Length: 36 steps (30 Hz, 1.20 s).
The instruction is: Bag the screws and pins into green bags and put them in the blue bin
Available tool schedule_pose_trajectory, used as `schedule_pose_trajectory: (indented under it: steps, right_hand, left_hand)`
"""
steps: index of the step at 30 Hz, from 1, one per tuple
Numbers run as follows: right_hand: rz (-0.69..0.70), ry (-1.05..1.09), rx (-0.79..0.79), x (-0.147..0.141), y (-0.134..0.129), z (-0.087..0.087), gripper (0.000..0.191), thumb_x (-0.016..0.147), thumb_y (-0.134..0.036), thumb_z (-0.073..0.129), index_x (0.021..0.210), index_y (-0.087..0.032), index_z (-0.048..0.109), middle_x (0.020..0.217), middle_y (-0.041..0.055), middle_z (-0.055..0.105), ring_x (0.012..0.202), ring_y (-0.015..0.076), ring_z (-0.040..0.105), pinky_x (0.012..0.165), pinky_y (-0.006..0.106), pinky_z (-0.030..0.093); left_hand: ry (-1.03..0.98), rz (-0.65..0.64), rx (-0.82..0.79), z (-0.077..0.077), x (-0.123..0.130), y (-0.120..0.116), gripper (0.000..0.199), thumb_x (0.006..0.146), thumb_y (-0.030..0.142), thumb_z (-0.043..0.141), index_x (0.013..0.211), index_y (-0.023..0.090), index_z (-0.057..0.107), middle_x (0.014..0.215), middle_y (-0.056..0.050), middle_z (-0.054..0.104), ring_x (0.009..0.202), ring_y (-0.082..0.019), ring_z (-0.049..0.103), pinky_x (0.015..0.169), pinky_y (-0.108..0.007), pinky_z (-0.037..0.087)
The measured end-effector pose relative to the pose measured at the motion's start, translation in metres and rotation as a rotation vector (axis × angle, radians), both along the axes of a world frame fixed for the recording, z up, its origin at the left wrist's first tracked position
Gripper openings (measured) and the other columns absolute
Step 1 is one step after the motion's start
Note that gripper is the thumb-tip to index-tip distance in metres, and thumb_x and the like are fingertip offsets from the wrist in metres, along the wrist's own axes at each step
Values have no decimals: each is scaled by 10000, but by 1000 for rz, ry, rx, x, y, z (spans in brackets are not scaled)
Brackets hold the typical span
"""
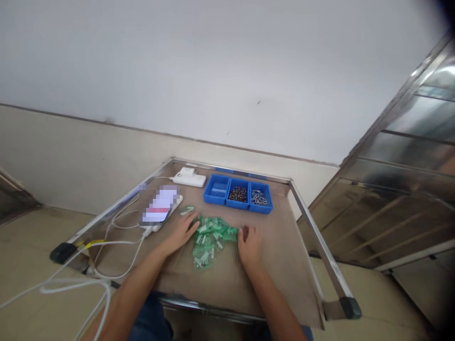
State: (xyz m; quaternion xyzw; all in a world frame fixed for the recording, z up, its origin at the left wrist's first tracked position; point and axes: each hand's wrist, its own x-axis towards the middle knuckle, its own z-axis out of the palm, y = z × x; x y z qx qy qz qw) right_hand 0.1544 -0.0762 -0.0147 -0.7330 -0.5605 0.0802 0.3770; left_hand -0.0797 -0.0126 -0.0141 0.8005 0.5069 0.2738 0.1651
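Note:
A pile of small green plastic bags [209,237] with small metal and white pieces inside lies on the brown cart top. My left hand [183,232] rests at the pile's left side, fingers spread and touching its edge. At the right side, my right hand [250,244] has its fingers curled, with the thumb against the end of a green bag. Part of that grip is hidden. One more small green bag [186,210] lies apart, just beyond my left hand.
Behind the pile stand three joined blue bins: an empty one [216,189], one with dark brass-coloured parts [237,194], one with silver pins [259,198]. A phone [159,206], a white power bank [190,178] and white cables [121,272] occupy the left. A metal rail [323,246] edges the cart.

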Motion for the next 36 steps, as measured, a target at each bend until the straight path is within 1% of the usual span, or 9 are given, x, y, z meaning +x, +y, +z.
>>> schedule_pose_trajectory:
  steps: [4,9,13,17,23,27,30,33,36]
  right_hand:
    - [46,-154,-10,-50,-11,5,407,797,-341,322,1063,-91,501,1064,172,486,930,273,416,788,386,286]
    - [27,-179,-59,-89,-2,7,439,816,-338,278,1076,-58,494,1122,200,452,943,303,392,786,427,272]
    - [31,-144,-83,-83,1,8,501,817,-358,266,1159,-25,418,1149,213,441,962,309,397,802,433,275]
    - [95,-164,-73,-73,-18,6,601,808,-421,267,1248,-12,285,1268,209,322,1096,320,312,882,447,221]
    - [142,-144,-100,-86,-16,-1,633,790,-404,328,1247,28,260,1322,241,184,1202,331,173,933,488,130]
    - [113,-75,-64,-93,4,-5,595,783,-367,351,1221,34,307,1312,250,203,1214,318,165,943,491,116]
    - [102,-16,-30,-89,13,-4,519,783,-350,347,1170,-7,387,1286,228,286,1188,312,233,930,475,179]
    - [49,97,-2,-71,26,5,426,797,-343,305,1051,-50,482,1119,218,476,1067,297,401,863,433,293]
    - [-81,288,-3,-46,49,21,388,789,-375,314,944,-82,515,961,207,556,927,284,501,785,400,361]
  left_hand:
    - [-11,0,15,-17,7,-26,490,813,389,330,1232,135,329,1314,-122,305,1221,-227,237,984,-399,238]
    - [-50,-48,33,-15,23,-25,482,817,371,333,1243,148,306,1312,-114,319,1215,-208,256,984,-385,246]
    - [-67,71,81,-13,17,-10,442,827,335,301,1214,125,341,1269,-126,385,1187,-209,313,973,-404,262]
    - [55,259,112,-19,12,1,413,804,305,328,1126,67,430,1230,-181,414,1173,-276,320,966,-487,213]
    - [-82,85,104,-18,16,-15,355,825,311,303,1110,144,432,1162,-108,493,1101,-205,422,946,-415,306]
    - [-163,96,54,-16,14,-17,330,823,331,303,1070,173,455,1089,-85,539,1032,-191,481,912,-389,360]
    - [-207,119,55,-15,12,-12,348,821,341,300,1064,150,460,1105,-104,529,1042,-207,476,915,-402,360]
    - [-220,112,104,-8,13,-13,332,817,331,329,1082,176,457,1148,-92,504,1082,-214,446,936,-422,334]
    - [-162,15,159,1,18,-21,361,808,315,379,1150,205,411,1238,-71,427,1174,-219,334,973,-432,281]
